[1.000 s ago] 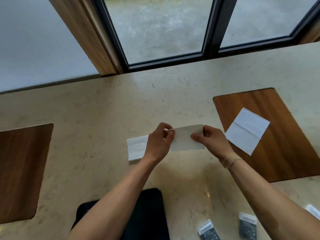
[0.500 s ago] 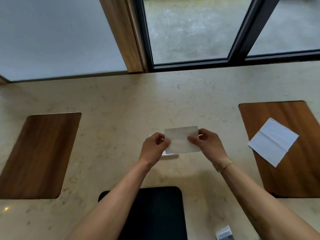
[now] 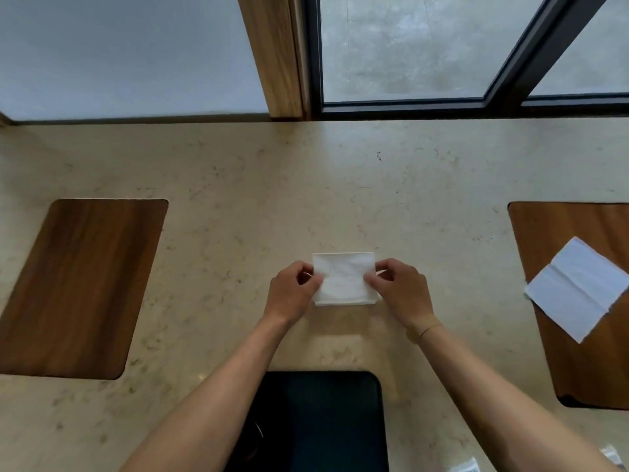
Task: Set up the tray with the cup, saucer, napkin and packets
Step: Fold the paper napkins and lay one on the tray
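Now, with both hands' fingers [image 3: 315, 279] pinching the folded napkin [image 3: 343, 278], align its edges squarely before creasing flat.

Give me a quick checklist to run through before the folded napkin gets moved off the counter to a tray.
1. Napkin held at both sides: ok, left hand and right hand each pinch an edge.
2. Fold looks finished: ok, a compact rectangle with edges roughly aligned.
3. Left wooden tray free to receive it: ok, nothing lies on it.
4. Right wooden tray free: not ok, an unfolded white napkin already lies on it.
5. Cup and saucer at hand: cannot tell, neither is in view.
6. Packets at hand: ok, barely showing at the bottom right corner.
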